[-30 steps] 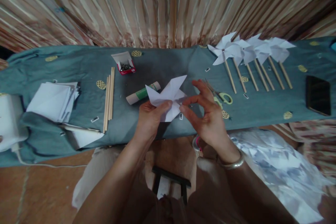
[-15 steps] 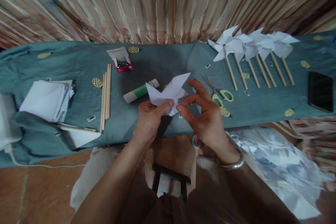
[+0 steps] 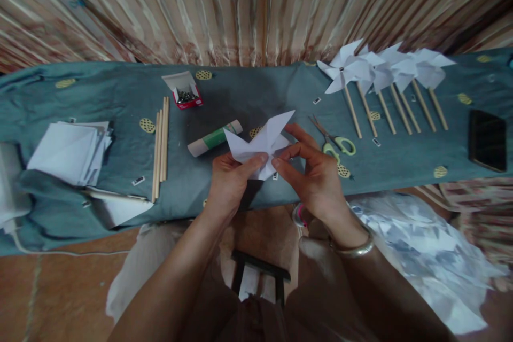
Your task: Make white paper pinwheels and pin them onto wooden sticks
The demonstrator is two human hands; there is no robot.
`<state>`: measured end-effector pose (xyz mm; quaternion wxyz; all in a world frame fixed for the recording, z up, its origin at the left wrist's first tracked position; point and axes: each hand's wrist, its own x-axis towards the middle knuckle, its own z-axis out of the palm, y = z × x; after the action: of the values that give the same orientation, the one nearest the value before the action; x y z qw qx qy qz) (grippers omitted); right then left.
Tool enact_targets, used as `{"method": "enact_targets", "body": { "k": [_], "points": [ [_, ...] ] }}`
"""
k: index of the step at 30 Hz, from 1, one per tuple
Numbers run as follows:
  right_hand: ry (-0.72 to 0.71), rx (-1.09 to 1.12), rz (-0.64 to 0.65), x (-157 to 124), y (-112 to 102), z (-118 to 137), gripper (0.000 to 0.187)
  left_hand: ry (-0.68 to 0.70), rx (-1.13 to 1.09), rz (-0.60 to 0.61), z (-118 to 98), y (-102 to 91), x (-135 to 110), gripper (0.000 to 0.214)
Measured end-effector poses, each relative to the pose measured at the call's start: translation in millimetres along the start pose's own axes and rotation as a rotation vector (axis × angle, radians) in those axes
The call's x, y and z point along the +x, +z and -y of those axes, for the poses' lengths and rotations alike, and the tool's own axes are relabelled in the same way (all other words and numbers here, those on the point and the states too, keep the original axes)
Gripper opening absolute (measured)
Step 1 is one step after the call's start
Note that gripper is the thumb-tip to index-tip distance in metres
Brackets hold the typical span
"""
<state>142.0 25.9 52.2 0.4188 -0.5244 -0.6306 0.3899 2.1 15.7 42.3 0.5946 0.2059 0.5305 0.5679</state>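
A white paper pinwheel (image 3: 264, 141) with folded blades is held above the near edge of the cloth-covered table. My left hand (image 3: 230, 179) is closed on its left side, thumb pressed on the paper near the middle. From the right, my right hand (image 3: 315, 176) pinches the paper close to the centre with thumb and forefinger. Whether a pin sits between those fingertips I cannot make out. Just behind the pinwheel lies a glue stick (image 3: 215, 139) with a green band. Scissors (image 3: 332, 141) with green handles rest to the right of my right hand.
An open red box of metal pins (image 3: 187, 97) stands behind wooden sticks (image 3: 161, 149). Stacked paper squares (image 3: 66, 152) lie at left. Several pinwheels on sticks (image 3: 385, 72) line the back right, near a phone (image 3: 488, 140). A plastic bag of paper scraps (image 3: 425, 246) sits below the table.
The pinwheel and both hands have shifted very slightly to the right. My grip on the paper looks the same, and the things on the table have stayed in place.
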Motion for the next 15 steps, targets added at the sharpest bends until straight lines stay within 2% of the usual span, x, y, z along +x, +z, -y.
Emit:
{"method": "enact_targets", "body": {
  "k": [15],
  "points": [
    [0.030,0.060,-0.009,-0.8,2.7,-1.2,0.008,0.007,0.011,0.017,0.5,-0.3,1.2,0.016]
  ]
}}
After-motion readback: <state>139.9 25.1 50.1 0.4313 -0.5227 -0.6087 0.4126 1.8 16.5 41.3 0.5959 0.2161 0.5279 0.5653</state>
